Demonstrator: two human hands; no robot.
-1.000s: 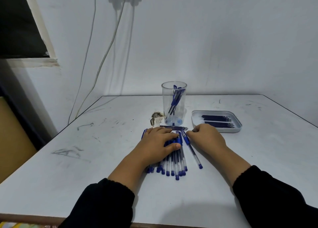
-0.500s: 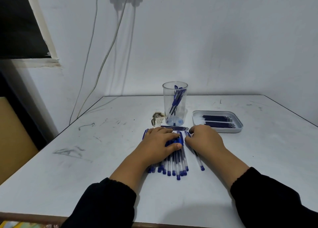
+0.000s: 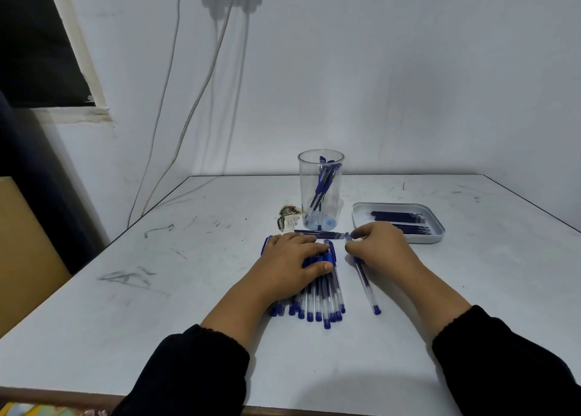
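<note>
A row of several blue-capped clear pens [image 3: 317,299] lies on the white table [image 3: 188,290]. My left hand [image 3: 290,263] rests flat on the row, fingers straight, thumb against the pens. To the right, one pen [image 3: 364,282] lies apart from the row. My right hand [image 3: 382,247] has its curled fingers round this pen's capped end; the pen still lies on the table. A clear plastic cup [image 3: 320,192] behind my hands holds a few blue pens. A loose dark refill [image 3: 320,234] lies crosswise in front of the cup.
A shallow white tray [image 3: 435,238] with several dark refills sits at the right, just behind my right hand. A scorched patch [image 3: 287,217] marks the table left of the cup. The wall stands close behind, with cables [image 3: 176,126] hanging at the left.
My right hand has drawn the single pen rightward, away from the row, and its fingers have curled round the capped end. My left hand has stayed on the row.
</note>
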